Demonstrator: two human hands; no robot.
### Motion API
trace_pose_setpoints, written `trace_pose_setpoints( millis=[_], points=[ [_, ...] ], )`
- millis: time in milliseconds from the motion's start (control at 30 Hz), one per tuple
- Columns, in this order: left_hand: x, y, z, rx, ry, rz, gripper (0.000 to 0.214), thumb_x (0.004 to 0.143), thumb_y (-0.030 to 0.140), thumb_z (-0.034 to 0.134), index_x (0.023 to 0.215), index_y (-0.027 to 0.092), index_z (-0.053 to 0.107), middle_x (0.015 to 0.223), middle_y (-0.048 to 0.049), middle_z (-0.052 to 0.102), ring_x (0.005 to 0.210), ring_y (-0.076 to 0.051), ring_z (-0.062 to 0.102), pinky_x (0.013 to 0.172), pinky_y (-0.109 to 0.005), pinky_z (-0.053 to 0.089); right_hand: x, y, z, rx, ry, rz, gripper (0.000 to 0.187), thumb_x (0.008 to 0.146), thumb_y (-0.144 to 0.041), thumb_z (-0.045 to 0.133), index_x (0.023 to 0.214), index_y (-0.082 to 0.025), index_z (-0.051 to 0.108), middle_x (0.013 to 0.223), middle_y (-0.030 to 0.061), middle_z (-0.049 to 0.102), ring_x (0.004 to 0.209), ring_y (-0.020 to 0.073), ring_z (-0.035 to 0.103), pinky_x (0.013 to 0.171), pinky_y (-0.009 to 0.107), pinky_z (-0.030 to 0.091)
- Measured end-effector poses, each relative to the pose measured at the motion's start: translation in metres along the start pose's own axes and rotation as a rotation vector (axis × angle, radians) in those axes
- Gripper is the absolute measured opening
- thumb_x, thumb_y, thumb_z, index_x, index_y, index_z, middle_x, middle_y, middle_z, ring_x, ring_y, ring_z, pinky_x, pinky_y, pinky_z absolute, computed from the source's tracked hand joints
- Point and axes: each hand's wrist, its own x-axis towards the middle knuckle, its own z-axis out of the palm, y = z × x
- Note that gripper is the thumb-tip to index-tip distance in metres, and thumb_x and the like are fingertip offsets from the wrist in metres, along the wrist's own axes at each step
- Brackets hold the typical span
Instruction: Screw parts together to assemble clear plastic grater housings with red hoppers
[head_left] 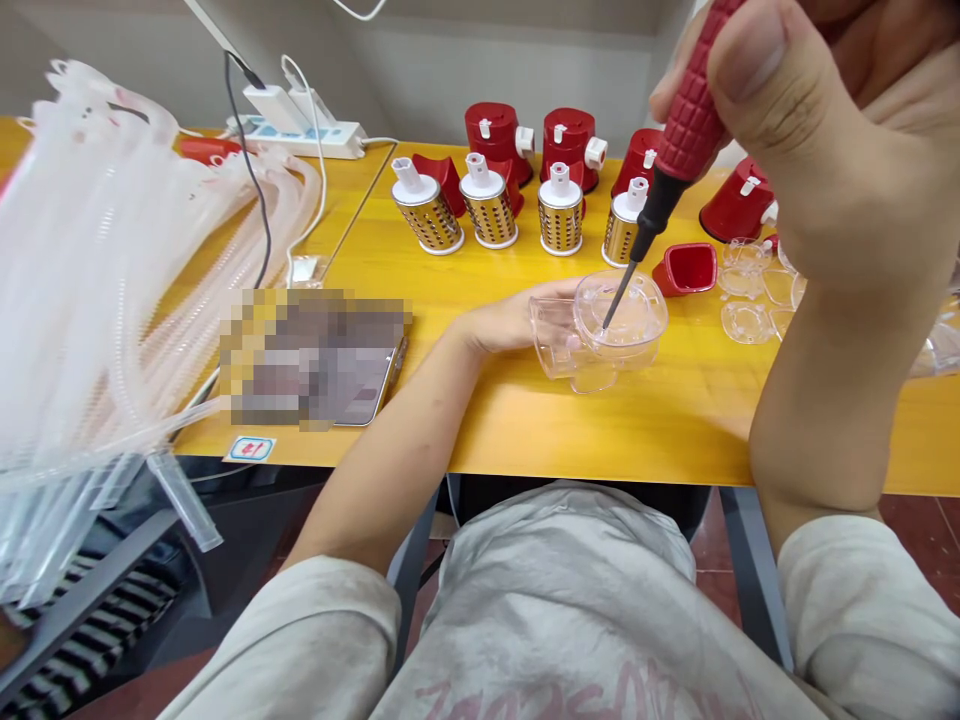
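Note:
A screwdriver with a red grip and black collar (686, 130) is held in my right hand (817, 130), raised close to the camera. Its thin shaft slants down to the left, and the tip meets the clear plastic housing (630, 320). Whether the tip sits on a screw is too small to tell. My left hand (559, 315) grips that housing from behind and the left side, its fingers showing through the clear plastic. The housing is tilted, its round opening facing up, just over the yellow table (495, 420).
Perforated gold drums (491, 215) with white ends stand behind the housing, before several red bases (570, 145). A red square cup (690, 268) and clear discs (746, 320) lie to the right. Left are a phone (367, 370), a power strip (330, 138) and clear tubing bundles (120, 260).

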Motion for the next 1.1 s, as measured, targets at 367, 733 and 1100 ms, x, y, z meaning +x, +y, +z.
trace_pose_setpoints(
  millis=[367,733,1100],
  points=[
    [0.014,-0.028,0.002,0.23,0.134,-0.009,0.065,0.089,0.061,0.099,0.138,0.019,0.09,0.158,-0.0185,0.083,0.15,-0.034,0.081,0.139,-0.051,0.059,0.004,0.007,-0.005,-0.164,-0.084,-0.044,0.072,0.102,-0.065,0.07,0.157,-0.02,0.062,0.127,-0.0079,0.071,0.113,-0.0068,0.075,0.108,0.004,0.072],
    [0.015,-0.035,0.01,0.147,0.221,-0.022,0.07,0.083,0.057,0.103,0.138,0.015,0.089,0.151,-0.0193,0.086,0.14,-0.035,0.085,0.136,-0.054,0.061,0.001,0.008,0.006,-0.129,-0.08,-0.073,0.069,0.101,-0.065,0.069,0.149,-0.017,0.069,0.126,-0.007,0.071,0.109,-0.0098,0.074,0.097,-0.003,0.065],
    [0.014,-0.035,0.009,0.134,0.202,-0.027,0.066,0.08,0.062,0.105,0.126,0.017,0.091,0.135,-0.0158,0.091,0.135,-0.034,0.086,0.133,-0.054,0.062,0.013,0.025,0.005,0.134,-0.1,0.056,0.093,0.099,-0.095,0.054,0.152,-0.019,0.067,0.109,-0.0021,0.07,0.136,-0.0097,0.073,0.1,-0.015,0.061]
  ],
)
